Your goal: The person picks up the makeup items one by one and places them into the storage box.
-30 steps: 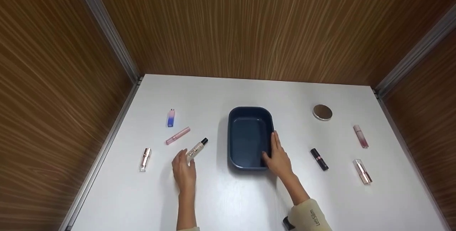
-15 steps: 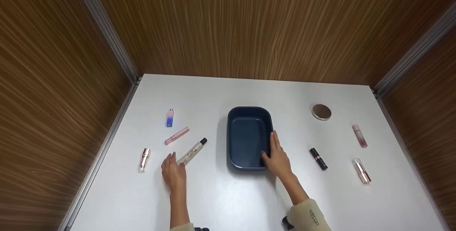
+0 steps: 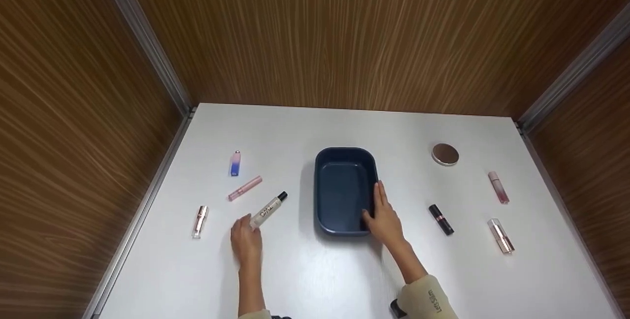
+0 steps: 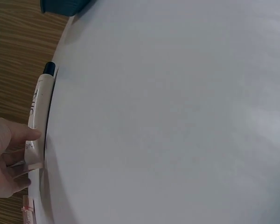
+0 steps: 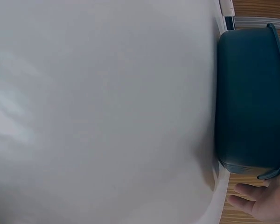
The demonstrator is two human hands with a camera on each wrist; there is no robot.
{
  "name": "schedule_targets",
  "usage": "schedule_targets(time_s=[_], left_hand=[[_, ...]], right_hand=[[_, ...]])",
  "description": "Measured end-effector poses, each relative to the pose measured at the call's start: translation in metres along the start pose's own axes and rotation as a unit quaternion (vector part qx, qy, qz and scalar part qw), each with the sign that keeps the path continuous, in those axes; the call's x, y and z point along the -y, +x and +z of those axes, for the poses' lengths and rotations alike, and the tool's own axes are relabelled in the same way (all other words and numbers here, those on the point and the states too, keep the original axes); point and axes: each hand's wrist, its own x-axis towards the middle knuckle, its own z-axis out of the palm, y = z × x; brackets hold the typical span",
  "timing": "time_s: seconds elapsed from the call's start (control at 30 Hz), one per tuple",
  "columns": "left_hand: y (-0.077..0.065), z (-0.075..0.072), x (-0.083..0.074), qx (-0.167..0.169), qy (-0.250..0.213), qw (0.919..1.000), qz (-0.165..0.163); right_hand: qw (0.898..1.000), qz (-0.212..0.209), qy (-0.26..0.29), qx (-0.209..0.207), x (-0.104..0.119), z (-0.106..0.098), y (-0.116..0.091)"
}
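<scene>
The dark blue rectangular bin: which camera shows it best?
The head view: it looks into the bin, showing its floor and most of its rim. The right wrist view shows mainly its outer side; the left wrist view, only a cut-off piece.

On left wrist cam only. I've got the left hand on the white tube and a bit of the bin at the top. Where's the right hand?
Observer: The right hand is holding the right wall of the bin, thumb inside and fingers outside.
Operator: Copy. Which loose item is closest to that hand?
Observer: A black tube, lying on its side to the right of the hand.
Operator: And past that, what sits highest in the head view on that side?
Observer: A round compact with a brown top.
</scene>
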Motion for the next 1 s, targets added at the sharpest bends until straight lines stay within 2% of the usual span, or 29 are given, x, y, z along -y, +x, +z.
schedule_targets(time_s=[0.13,0.27,0.47,1.0], left_hand=[[-0.0007,0.0017,-0.0013,-0.014,-0.007,0.9997,0.018],[-0.0013,0.0025,-0.0042,-0.005,-0.026,0.9991,0.035],[-0.0021,0.0039,-0.0028,0.008,-0.016,0.9983,0.055],[-0.0012,0.0038,0.0013,0.018,-0.002,0.9984,0.053]], right_hand=[[1.000,0.001,0.000,0.000,0.0003,0.0001,-0.0002],[1.000,0.003,-0.004,0.000,0.0002,-0.0001,0.0002],[1.000,0.003,-0.003,0.003,-0.0006,0.0001,0.0008],[1.000,-0.005,0.001,0.005,0.0011,-0.0013,0.0004]])
